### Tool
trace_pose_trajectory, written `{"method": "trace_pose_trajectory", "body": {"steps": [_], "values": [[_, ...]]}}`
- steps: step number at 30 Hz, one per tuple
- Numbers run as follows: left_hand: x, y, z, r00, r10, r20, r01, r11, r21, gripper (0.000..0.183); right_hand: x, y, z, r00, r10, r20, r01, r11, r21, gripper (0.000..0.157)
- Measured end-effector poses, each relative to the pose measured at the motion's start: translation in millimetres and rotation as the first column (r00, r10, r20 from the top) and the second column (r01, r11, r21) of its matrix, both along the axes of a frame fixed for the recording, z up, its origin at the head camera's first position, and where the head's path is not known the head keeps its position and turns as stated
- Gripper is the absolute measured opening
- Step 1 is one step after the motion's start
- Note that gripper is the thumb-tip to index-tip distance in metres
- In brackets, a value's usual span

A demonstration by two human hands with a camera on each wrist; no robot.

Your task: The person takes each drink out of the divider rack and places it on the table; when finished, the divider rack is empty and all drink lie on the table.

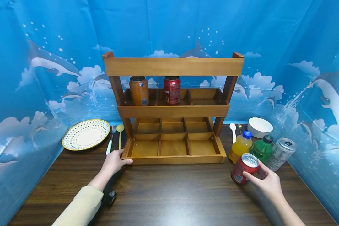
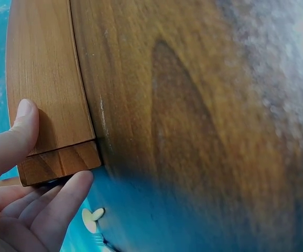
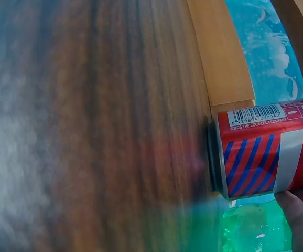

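Note:
A wooden shelf rack with divided compartments stands on the table. My left hand grips its front left corner; in the left wrist view the thumb lies on the front board and the fingers are round the end. On the right, my right hand holds a red Coca-Cola can between thumb and fingers. The can's barcode and blue stripes show in the right wrist view, its base close to the tabletop. On the rack's upper shelf stand an orange can and another red can.
Beside the held can stand a yellow drink bottle, a green bottle and a silver can. A white bowl and white spoon lie behind. At left are a dotted plate, a fork and a yellow-green spoon.

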State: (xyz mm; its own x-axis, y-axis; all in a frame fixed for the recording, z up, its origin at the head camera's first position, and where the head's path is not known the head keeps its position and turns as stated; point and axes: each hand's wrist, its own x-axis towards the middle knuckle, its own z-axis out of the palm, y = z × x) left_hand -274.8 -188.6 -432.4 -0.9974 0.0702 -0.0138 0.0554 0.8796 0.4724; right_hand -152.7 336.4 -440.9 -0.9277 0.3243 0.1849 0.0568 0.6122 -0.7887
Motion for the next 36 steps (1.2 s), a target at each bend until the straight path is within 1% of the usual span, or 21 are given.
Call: {"method": "trace_pose_trajectory", "body": {"steps": [6, 9, 12, 14, 16, 18, 20, 22, 25, 29, 31, 34, 36], "values": [[-0.5, -0.6, -0.3, 1.0, -0.013, -0.018, 0.013, 1.0, 0.008, 0.067, 0.4, 1.2, 3.8, 0.998, 0.018, 0.06, -0.021, 0.998, 0.058, 0.078], [-1.2, -1.4, -0.8, 1.0, -0.012, -0.019, 0.012, 1.0, 0.014, 0.067, 1.5, 1.6, 11.5, 0.993, 0.044, 0.113, -0.055, 0.995, 0.088, 0.082], [-1.5, -0.8, -1.1, 1.0, -0.009, -0.013, 0.009, 1.0, 0.013, 0.069, 2.9, 1.9, 23.7, 0.992, 0.053, 0.115, -0.069, 0.988, 0.135, 0.082], [-1.7, -0.7, -1.2, 1.0, -0.005, -0.005, 0.005, 1.0, 0.012, 0.069, 3.0, -0.2, 34.5, 0.998, 0.047, 0.051, -0.055, 0.984, 0.169, 0.078], [-1.9, -1.1, -1.3, 1.0, -0.003, 0.003, 0.003, 1.0, 0.009, 0.071, 1.4, -4.7, 47.6, 0.997, 0.038, -0.063, -0.024, 0.98, 0.2, 0.073], [-2.2, -1.9, -1.2, 1.0, -0.004, 0.006, 0.004, 1.0, 0.009, 0.071, -2.7, -12.8, 64.1, 0.987, 0.036, -0.157, 0.001, 0.974, 0.229, 0.069], [-2.4, -2.5, -0.8, 1.0, -0.008, 0.003, 0.008, 1.0, 0.009, 0.07, -9.7, -24.5, 83.6, 0.974, 0.056, -0.22, -0.001, 0.97, 0.243, 0.068], [-2.0, -3.8, 0.5, 1.0, -0.007, -0.005, 0.007, 1.0, 0.011, 0.069, -20.6, -40.8, 103.3, 0.964, 0.087, -0.25, -0.022, 0.967, 0.255, 0.068], [-1.3, -6.6, 2.0, 1.0, -0.003, -0.013, 0.003, 1.0, 0.013, 0.068, -43.0, -71.0, 129.6, 0.947, 0.17, -0.273, -0.102, 0.964, 0.245, 0.067], [-0.6, -8.2, 1.3, 1.0, 0.005, -0.013, -0.005, 1.0, 0.02, 0.067, -79.5, -109.1, 158.0, 0.915, 0.276, -0.294, -0.235, 0.958, 0.166, 0.067], [-0.7, -7.9, 0.7, 1.0, 0.01, -0.013, -0.01, 1.0, 0.027, 0.067, -99.6, -124.1, 171.3, 0.9, 0.312, -0.304, -0.298, 0.95, 0.092, 0.068], [-1.0, -5.3, 0.0, 1.0, 0.016, -0.017, -0.016, 0.999, 0.04, 0.066, -128.3, -143.1, 188.2, 0.892, 0.34, -0.298, -0.354, 0.935, 0.01, 0.071], [-1.0, -2.5, -0.5, 1.0, 0.021, -0.019, -0.02, 0.999, 0.042, 0.065, -145.5, -155.6, 195.7, 0.897, 0.347, -0.272, -0.357, 0.934, 0.014, 0.073]]}}
